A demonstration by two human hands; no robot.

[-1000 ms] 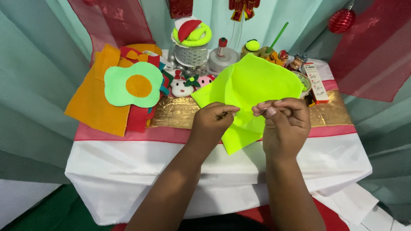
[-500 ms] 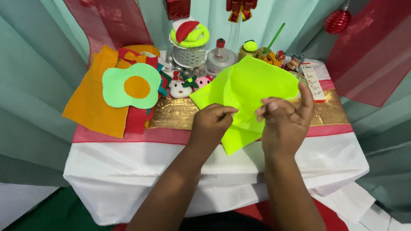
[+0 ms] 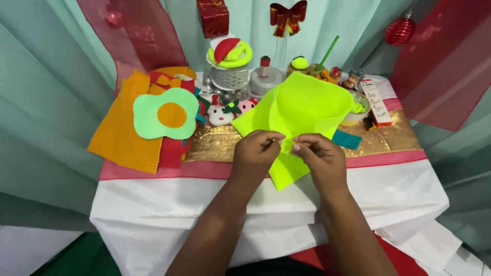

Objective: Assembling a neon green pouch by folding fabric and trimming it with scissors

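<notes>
Your left hand [image 3: 257, 151] and right hand [image 3: 318, 155] both pinch the neon yellow-green felt sheet [image 3: 302, 110], held above the gold table runner [image 3: 209, 144]. Looks light, floppy: grip near its edge.

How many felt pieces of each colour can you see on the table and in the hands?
Neon yellow-green felt sheet, pinched by left hand and right hand: 1
Orange felt sheet: 1
Mint egg-shaped felt piece with orange centre: 1
Teal felt scrap: 1
Total: 4
</notes>
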